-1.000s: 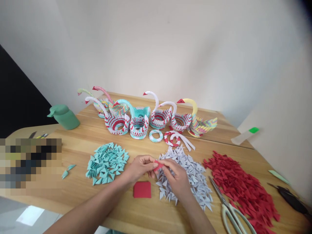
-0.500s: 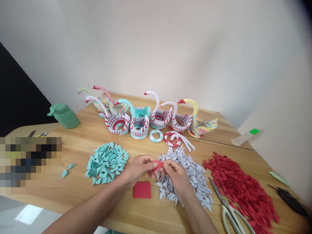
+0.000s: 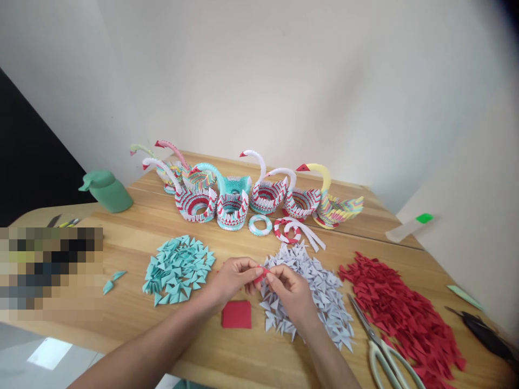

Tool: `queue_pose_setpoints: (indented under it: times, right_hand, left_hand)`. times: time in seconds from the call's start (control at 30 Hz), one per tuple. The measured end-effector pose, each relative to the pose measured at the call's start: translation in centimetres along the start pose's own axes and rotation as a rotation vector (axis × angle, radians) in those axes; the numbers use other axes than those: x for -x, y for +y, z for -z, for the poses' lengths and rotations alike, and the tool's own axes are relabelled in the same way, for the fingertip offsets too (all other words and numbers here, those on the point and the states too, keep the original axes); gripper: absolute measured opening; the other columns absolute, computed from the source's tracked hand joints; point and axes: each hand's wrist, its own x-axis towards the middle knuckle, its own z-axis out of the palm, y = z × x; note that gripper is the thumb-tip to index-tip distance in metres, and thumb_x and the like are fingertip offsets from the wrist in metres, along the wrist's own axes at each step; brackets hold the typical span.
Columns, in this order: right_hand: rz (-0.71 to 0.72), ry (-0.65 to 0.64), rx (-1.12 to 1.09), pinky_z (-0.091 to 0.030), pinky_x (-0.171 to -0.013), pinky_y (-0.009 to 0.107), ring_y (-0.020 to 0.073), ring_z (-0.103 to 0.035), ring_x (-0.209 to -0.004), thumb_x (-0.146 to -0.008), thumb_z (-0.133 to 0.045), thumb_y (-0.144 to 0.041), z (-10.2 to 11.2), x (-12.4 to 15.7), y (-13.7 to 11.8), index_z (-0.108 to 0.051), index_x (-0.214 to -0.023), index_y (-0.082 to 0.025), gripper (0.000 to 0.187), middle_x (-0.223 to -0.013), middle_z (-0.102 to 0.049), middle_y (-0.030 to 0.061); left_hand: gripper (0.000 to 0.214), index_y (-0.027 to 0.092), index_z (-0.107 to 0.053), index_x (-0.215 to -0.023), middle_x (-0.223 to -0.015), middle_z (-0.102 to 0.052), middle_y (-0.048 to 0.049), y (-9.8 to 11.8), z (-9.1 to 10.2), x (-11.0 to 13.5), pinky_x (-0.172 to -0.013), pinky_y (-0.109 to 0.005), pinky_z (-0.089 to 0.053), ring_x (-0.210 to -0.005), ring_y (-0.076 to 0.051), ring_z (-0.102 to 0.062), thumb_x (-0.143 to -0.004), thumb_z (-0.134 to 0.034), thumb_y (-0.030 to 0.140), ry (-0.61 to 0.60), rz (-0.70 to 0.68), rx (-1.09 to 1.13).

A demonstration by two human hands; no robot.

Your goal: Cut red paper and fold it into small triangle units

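A small red paper piece [image 3: 261, 273] is pinched between the fingertips of the left hand [image 3: 233, 278] and the right hand [image 3: 294, 294], just below the middle of the frame. Both hands are closed narrowly on it, thumbs and forefingers meeting at the paper, so that only a sliver of red is seen between them. The piece is held just above the near edge of a pile of white folded triangles [image 3: 316, 292].

A red paper square [image 3: 236, 314] lies flat on the wooden table [image 3: 133, 313], directly below the left hand and apart from it. A pile of teal folded triangles [image 3: 178, 267] is spread left of centre, and a pile of red folded triangles [image 3: 401, 308] fills the lower right. Scissors [image 3: 385, 351] lie between the white and red piles. A row of paper swans [image 3: 247, 189] is lined up along the far side of the table, in the middle of the frame. A green bottle [image 3: 106, 190] is seen at the upper left of the table.
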Motion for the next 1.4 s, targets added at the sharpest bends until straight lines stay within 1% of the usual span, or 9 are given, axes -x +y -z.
queue_pose_setpoints:
  times: [0.17, 0.27, 0.43, 0.67, 0.87, 1.0, 1.1, 1.23, 1.4]
  right_hand:
    - [0.100, 0.063, 0.170, -0.048, -0.064, 0.026, 0.0161, -0.061, -0.068, -0.086, -0.056, -0.035, 0.8, 0.1, 0.0, -0.064, -0.093, -0.019, 0.020, -0.077, -0.068, 0.0025]
    - [0.305, 0.109, 0.311, -0.049, -0.073, 0.029, 0.0178, -0.064, -0.078, -0.086, -0.056, -0.026, 1.2, 0.1, -0.1, -0.065, -0.090, -0.021, 0.011, -0.085, -0.069, 0.0039]
    - [0.610, 0.036, 0.430, -0.049, -0.074, 0.030, 0.0173, -0.062, -0.082, -0.087, -0.055, -0.013, 1.1, 0.0, -0.4, -0.065, -0.092, -0.023, 0.015, -0.085, -0.068, 0.0043]
    - [0.712, -0.021, 0.504, -0.049, -0.068, 0.029, 0.0170, -0.060, -0.078, -0.088, -0.053, -0.012, 1.4, -0.3, -0.6, -0.066, -0.091, -0.022, 0.017, -0.082, -0.066, 0.0049]
    - [0.606, -0.041, 0.513, -0.046, -0.072, 0.031, 0.0184, -0.058, -0.081, -0.088, -0.052, -0.016, 1.5, -0.4, -0.2, -0.065, -0.082, -0.022, 0.016, -0.082, -0.063, 0.0049]
    - [0.378, -0.029, 0.419, -0.046, -0.075, 0.029, 0.0176, -0.060, -0.080, -0.087, -0.053, -0.017, 1.4, -0.3, -0.3, -0.062, -0.079, -0.021, 0.013, -0.084, -0.065, 0.0031]
    - [0.215, 0.009, 0.350, -0.046, -0.071, 0.027, 0.0167, -0.060, -0.073, -0.085, -0.055, -0.021, 1.4, -0.2, -0.5, -0.061, -0.077, -0.021, 0.010, -0.078, -0.065, 0.0013]
    - [0.125, 0.029, 0.236, -0.046, -0.069, 0.025, 0.0159, -0.060, -0.072, -0.082, -0.059, -0.025, 1.1, -0.1, -0.7, -0.061, -0.081, -0.020, 0.006, -0.076, -0.064, 0.0006]
    - [0.025, -0.054, 0.048, -0.046, -0.065, 0.025, 0.0151, -0.059, -0.071, -0.080, -0.061, -0.031, 0.9, 0.0, -0.5, -0.061, -0.091, -0.020, 0.016, -0.076, -0.062, 0.0001]
  left_hand:
    - [0.034, 0.012, -0.058, -0.066, -0.052, -0.061, 0.0014, -0.3, 0.4, -0.1, -0.042, -0.017, -0.032, -0.039, -0.006, -0.050, -0.070, -0.070, 0.044, -0.009, 0.043, 0.071]
    - [0.033, 0.012, -0.058, -0.065, -0.049, -0.059, 0.0019, -0.3, 0.4, -0.1, -0.042, -0.018, -0.034, -0.037, -0.006, -0.048, -0.068, -0.072, 0.042, -0.023, 0.073, 0.151]
    - [0.034, 0.011, -0.059, -0.066, -0.049, -0.059, 0.0014, -0.1, 0.3, 0.0, -0.042, -0.018, -0.036, -0.037, -0.006, -0.048, -0.066, -0.074, 0.042, -0.048, 0.086, 0.199]
    - [0.035, 0.011, -0.059, -0.067, -0.048, -0.058, 0.0021, -0.7, 0.6, -0.3, -0.041, -0.018, -0.039, -0.038, -0.007, -0.048, -0.066, -0.073, 0.044, -0.085, 0.104, 0.128]
    - [0.035, 0.013, -0.057, -0.068, -0.050, -0.054, 0.0033, -0.7, 0.5, -0.2, -0.046, -0.020, -0.039, -0.043, -0.008, -0.048, -0.073, -0.064, 0.048, -0.059, -0.038, -0.182]
    - [0.023, 0.014, -0.065, -0.076, -0.066, -0.063, -0.0008, 0.2, 0.0, 0.6, -0.057, -0.021, -0.039, -0.059, -0.011, -0.053, -0.084, -0.053, 0.032, 0.005, -0.286, -0.592]
    - [0.017, 0.016, -0.068, -0.085, -0.074, -0.067, -0.0019, 0.6, -0.3, 1.0, -0.061, -0.021, -0.038, -0.065, -0.013, -0.055, -0.084, -0.053, 0.025, 0.027, -0.367, -0.758]
    - [0.017, 0.013, -0.066, -0.082, -0.074, -0.066, -0.0034, 0.1, -0.3, 0.7, -0.062, -0.022, -0.040, -0.067, -0.013, -0.055, -0.081, -0.057, 0.028, 0.006, -0.317, -0.579]
    - [0.023, 0.012, -0.061, -0.076, -0.066, -0.059, -0.0017, -0.6, 0.1, 0.2, -0.060, -0.022, -0.041, -0.061, -0.012, -0.051, -0.081, -0.056, 0.034, -0.112, -0.207, -0.312]
